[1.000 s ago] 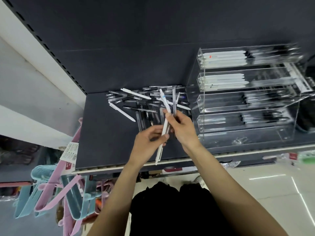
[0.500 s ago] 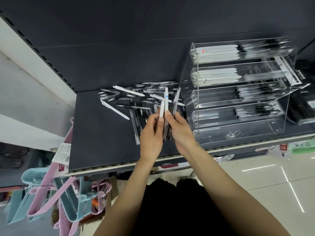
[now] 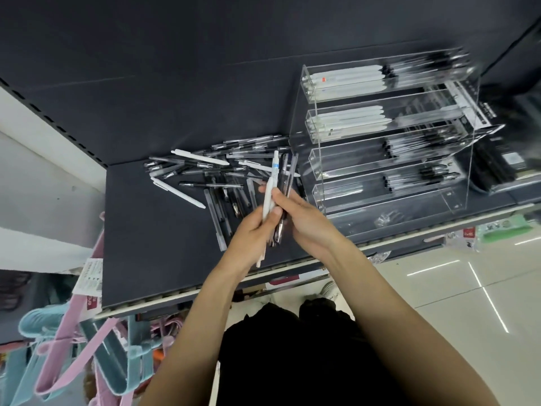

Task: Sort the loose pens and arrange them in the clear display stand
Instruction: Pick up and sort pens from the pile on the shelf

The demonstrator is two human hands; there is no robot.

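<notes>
The left hand pinches a white pen; the right hand grips dark pens just beside it. Keeping colours apart suits the clear display stand, right of both grips.

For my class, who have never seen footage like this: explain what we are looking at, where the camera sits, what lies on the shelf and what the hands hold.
There is no machine here: a person works with two bare hands. The single camera is worn on the head and looks forward and down, so the arms reach in from below. The left hand grips a white pen pointing upward. The right hand holds a small bunch of dark and clear pens beside it. Behind them a loose pile of pens lies scattered on the dark shelf. To the right stands the clear display stand, its stepped trays already partly filled with white and dark pens.
</notes>
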